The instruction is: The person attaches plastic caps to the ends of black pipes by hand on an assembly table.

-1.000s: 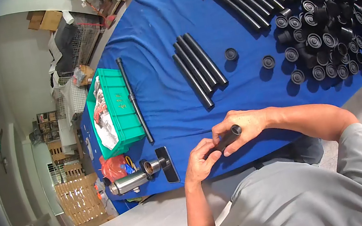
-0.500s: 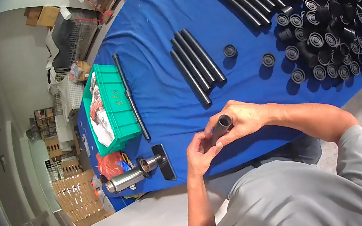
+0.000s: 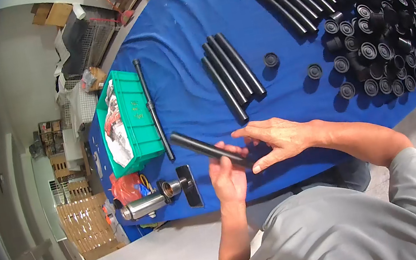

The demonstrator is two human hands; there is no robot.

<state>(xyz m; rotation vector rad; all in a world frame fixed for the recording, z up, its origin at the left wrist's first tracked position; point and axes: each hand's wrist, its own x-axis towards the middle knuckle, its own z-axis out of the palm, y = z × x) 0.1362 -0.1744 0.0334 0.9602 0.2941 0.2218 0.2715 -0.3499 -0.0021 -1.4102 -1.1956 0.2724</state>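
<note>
A black tube [image 3: 201,147] lies slantwise across the fingers of my left hand [image 3: 229,180], its far end pointing up and to the left. My right hand [image 3: 279,138] is open, thumb and fingers apart, right by the tube's near end. Just beyond my hands, several black tubes [image 3: 235,69] rest side by side on the blue cloth [image 3: 178,85]. To their right sit two single round black caps, one nearer [image 3: 271,60] and one farther right [image 3: 315,71].
A big heap of black caps [image 3: 368,50] covers the right side, with rows of tubes [image 3: 283,2] behind. At left stand a green crate [image 3: 141,120], a long jointed black pipe [image 3: 150,106], a steel flask [image 3: 143,207] and a phone [image 3: 190,186].
The tube has tipped from pointing up toward me to lying slanted to the left in my left hand. My right hand has let go of it and opened.
</note>
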